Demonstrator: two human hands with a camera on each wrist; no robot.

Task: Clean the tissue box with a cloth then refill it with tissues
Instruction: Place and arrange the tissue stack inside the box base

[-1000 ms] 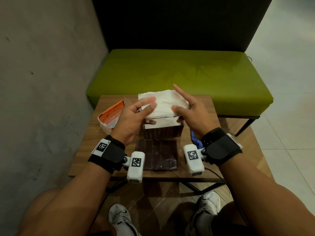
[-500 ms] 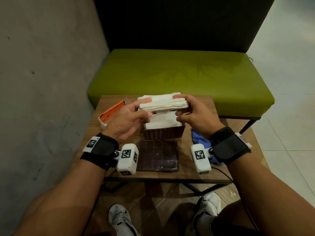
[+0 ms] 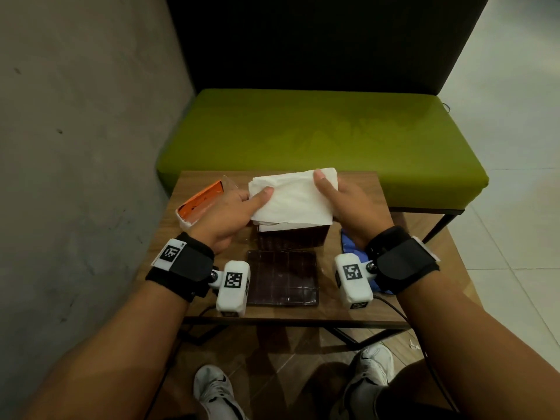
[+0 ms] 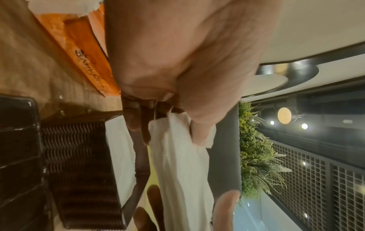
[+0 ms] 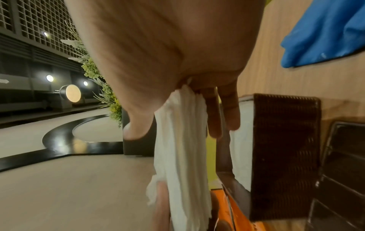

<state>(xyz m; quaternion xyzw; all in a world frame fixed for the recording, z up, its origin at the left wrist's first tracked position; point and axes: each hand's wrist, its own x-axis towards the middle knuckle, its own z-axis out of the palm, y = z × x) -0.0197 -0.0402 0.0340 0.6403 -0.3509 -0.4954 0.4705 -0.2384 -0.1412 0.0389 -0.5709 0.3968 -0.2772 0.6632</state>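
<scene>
The tissues [image 3: 292, 197] hang just above the box [image 3: 292, 239], pinched at both ends: left hand [image 3: 225, 215] thumb on top, fingers [image 4: 138, 120] beneath; right hand [image 3: 351, 207] likewise; lid [image 3: 281, 278] nearer on the counter [image 3: 363, 192]; cloth [image 5: 324, 34] under the right wrist.

A corner seat by the grey concrete wall [image 3: 75, 147]

Long green cushioned bench [image 3: 321, 147] with a dark upholstered back [image 3: 318, 40], small wood-grain table [image 3: 424, 286] before it — pale tiled floor [image 3: 515, 237], round wall lamps [image 4: 284, 115] glowing past a leafy plant [image 4: 254, 150].
</scene>
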